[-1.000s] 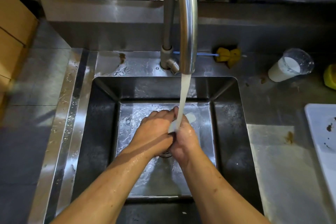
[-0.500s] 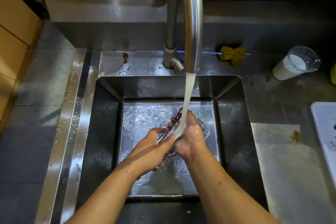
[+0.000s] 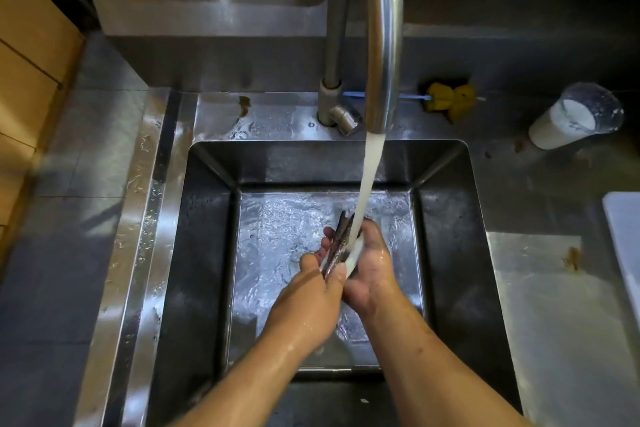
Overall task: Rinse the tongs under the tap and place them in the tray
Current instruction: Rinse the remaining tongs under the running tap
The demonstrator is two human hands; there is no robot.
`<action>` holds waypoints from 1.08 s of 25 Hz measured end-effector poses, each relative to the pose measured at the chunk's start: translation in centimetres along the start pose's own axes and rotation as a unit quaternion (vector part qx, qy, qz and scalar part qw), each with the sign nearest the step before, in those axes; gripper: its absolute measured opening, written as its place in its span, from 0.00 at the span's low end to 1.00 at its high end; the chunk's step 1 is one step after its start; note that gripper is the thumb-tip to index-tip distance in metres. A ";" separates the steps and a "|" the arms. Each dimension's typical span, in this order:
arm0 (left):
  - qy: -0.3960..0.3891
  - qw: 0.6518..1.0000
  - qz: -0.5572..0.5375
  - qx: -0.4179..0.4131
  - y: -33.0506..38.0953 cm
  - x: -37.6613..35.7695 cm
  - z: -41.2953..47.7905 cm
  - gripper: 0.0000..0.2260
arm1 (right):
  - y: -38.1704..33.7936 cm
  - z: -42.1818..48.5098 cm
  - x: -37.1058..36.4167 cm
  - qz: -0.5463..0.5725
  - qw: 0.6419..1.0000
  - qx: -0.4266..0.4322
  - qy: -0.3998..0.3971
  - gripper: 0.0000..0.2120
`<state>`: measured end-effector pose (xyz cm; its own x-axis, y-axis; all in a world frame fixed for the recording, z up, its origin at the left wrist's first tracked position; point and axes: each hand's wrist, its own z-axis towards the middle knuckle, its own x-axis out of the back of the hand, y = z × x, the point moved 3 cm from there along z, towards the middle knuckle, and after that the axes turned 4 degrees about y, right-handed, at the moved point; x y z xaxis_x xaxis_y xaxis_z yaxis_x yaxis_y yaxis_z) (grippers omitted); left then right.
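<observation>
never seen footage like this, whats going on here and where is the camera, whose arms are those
There is no machine here. The camera sits on a person's head, looking down, so the two bare arms are the wearer's own. Below is a square steel sink with a curved steel tap running a white stream of water. The left hand and right hand together hold a pair of dark metal tongs under the stream. On the counter behind lie a yellow sponge brush and a tipped clear plastic cup of white liquid. A white tray edge shows at the right.
</observation>
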<state>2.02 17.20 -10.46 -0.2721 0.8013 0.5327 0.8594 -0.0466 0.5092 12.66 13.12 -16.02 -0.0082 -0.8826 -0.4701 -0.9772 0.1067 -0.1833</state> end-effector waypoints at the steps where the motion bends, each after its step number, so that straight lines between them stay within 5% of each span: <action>1: -0.016 1.000 -0.014 0.001 -0.1 -0.1 0.0 0.13 | -0.1 0.1 0.3 -0.010 1.000 -0.010 -0.002 0.21; 7: 0.027 0.996 0.083 -0.024 -0.1 0.4 0.3 0.19 | 0.0 0.3 -0.1 -0.095 0.995 0.000 0.036 0.25; 10: -0.082 0.991 -0.090 0.056 -0.5 0.1 1.2 0.20 | -0.1 -0.2 -0.5 -0.132 0.988 0.038 0.064 0.14; 13: -0.155 0.970 -0.184 0.026 -0.8 -0.2 2.1 0.16 | -1.0 -0.7 -1.0 -0.297 0.944 0.089 0.112 0.13; 18: -0.081 0.972 -0.218 0.030 -0.7 -0.5 2.7 0.18 | -4.1 -3.0 -4.0 -0.522 0.838 0.101 0.120 0.19; 27: 0.020 0.984 -0.173 -0.019 0.1 1.1 3.3 0.11 | -13.4 -6.5 -12.3 -0.404 0.857 0.297 0.119 0.26</action>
<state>3.24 20.09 -12.05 -0.5636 0.7492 0.3478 0.6955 0.2032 0.6892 24.54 19.62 -2.18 0.5081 -0.8393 0.1936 -0.4050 -0.4312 -0.8062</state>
